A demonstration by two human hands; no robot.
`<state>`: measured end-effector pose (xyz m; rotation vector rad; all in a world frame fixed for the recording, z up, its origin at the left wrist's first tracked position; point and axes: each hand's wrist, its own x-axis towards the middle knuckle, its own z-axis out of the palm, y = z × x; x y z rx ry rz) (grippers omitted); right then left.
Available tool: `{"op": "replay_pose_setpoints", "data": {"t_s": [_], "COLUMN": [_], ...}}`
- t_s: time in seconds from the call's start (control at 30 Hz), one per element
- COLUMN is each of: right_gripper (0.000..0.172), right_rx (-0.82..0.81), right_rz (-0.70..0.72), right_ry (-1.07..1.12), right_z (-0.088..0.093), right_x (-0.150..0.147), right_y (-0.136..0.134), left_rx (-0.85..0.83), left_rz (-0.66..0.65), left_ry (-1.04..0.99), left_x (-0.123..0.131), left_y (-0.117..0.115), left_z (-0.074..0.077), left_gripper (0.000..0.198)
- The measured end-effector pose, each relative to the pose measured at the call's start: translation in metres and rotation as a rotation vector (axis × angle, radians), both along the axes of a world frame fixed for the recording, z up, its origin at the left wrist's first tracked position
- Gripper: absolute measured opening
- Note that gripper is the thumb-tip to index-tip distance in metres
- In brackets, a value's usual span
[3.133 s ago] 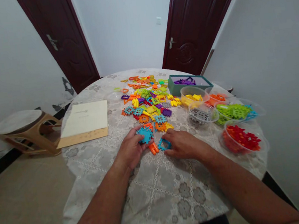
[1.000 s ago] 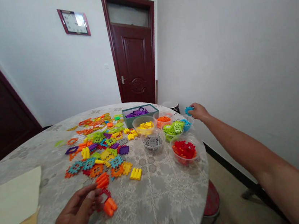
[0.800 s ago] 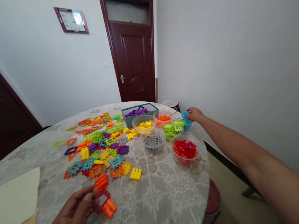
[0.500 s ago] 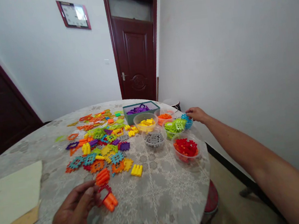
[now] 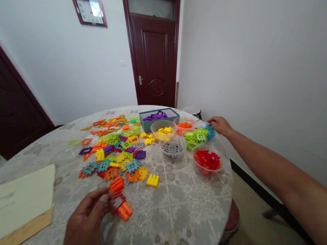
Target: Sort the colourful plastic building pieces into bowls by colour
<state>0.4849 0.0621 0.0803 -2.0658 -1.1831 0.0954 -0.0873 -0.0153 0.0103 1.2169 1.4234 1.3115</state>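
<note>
My left hand [image 5: 93, 216] is closed at the front of the table, thumb and fingers pinching the edge of a dark red toothed building piece [image 5: 119, 200]. Two orange rounded blocks [image 5: 124, 210] lie against that piece's lower side. Just beyond the fingertips is a ribbed orange block [image 5: 116, 185]. On the far right, my right hand [image 5: 220, 125] reaches to the bowl of blue pieces [image 5: 210, 132]. Its fingers are bent together at the bowl's edge, and what lies between them, if anything, is hidden.
Mixed toothed plastic pieces [image 5: 120, 159] spread over the left half of the round table. Clear bowls hold red [image 5: 206, 161], grey [image 5: 172, 148], green [image 5: 195, 137], yellow [image 5: 164, 132] and orange [image 5: 184, 126] pieces. A green box [image 5: 160, 123] holds purple ones. Paper sheets [image 5: 18, 204] lie left.
The whole view has shifted a little, so the table and bowls appear farther right and slightly higher. Both hands keep nearly the same places relative to the pieces and bowls.
</note>
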Motion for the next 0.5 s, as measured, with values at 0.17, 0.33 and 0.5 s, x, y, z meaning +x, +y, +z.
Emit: {"op": "replay_pose_setpoints", "data": {"t_s": [0.17, 0.33, 0.5], "right_gripper": [0.038, 0.022, 0.032], "right_rx": [0.255, 0.373, -0.080], "right_rz": [-0.003, 0.433, 1.052], "right_ry": [0.007, -0.015, -0.249], "right_z": [0.009, 0.014, -0.007], "right_x": [-0.045, -0.152, -0.259], "right_y": [-0.030, -0.081, -0.103], "left_rx": [0.042, 0.093, 0.084], "left_rz": [0.079, 0.124, 0.107], "left_ry": [0.112, 0.176, 0.232], "left_x": [0.006, 0.009, 0.010], "left_y": [-0.007, -0.006, -0.009], "left_z": [0.006, 0.003, 0.006], "left_gripper": [0.041, 0.035, 0.031]}}
